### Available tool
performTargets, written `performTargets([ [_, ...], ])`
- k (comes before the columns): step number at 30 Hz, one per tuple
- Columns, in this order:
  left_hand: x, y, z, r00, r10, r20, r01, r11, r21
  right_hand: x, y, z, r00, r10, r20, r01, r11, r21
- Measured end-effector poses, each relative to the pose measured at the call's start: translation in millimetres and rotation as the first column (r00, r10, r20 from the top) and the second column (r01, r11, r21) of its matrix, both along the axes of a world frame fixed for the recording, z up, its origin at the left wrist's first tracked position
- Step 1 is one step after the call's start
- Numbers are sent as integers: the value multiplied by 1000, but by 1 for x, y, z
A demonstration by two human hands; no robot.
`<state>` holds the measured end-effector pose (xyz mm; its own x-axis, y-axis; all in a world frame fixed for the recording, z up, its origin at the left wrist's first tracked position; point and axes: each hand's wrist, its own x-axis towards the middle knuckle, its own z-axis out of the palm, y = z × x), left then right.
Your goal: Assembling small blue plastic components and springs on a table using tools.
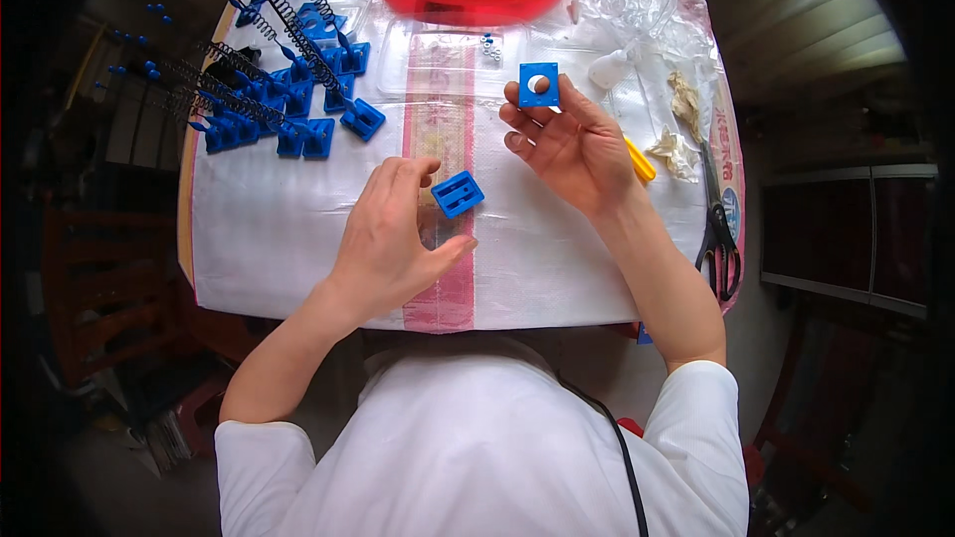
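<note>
My right hand point(582, 144) holds up a small blue square plate point(540, 69) with a round hole through its middle. Thumb and fingers pinch it by its lower edges, and a fingertip shows through part of the hole. To the left, my left hand point(383, 234) is open, thumb and fingers apart. Just beyond those fingers is a blue rectangular block point(458, 195) with slots in its face, tilted; I see no finger closed on it.
Several blue bases with black coil springs point(288, 89) crowd the far left. A red basin point(468, 2) holding blue parts stands at the back, with a clear plastic tray point(398, 65) before it. Scissors point(718, 239), a yellow-handled tool point(640, 159) and a small white bottle point(607, 70) lie rightward.
</note>
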<state>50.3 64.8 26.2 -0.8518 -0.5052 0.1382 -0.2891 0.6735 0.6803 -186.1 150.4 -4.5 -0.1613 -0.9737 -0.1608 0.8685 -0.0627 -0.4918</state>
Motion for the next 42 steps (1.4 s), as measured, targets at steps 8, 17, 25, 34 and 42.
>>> performTargets([
  [8,-9,-1,-17,999,47,4,-47,995,85,3,0,-4,999,30,-25,-30,999,-18],
  [17,-22,-25,-2,990,5,-143,94,730,677,0,-1,-3,1000,19,-20,-19,1000,-23],
  [25,-37,-41,-2,995,1,-103,77,656,751,6,-1,0,999,15,38,-12,998,-58],
  [34,-50,-52,-3,969,72,-235,163,527,834,14,-2,4,999,-4,46,9,993,-121],
  [42,-50,-57,-16,941,168,-292,253,219,942,13,-7,9,1000,23,20,-19,986,-167],
])
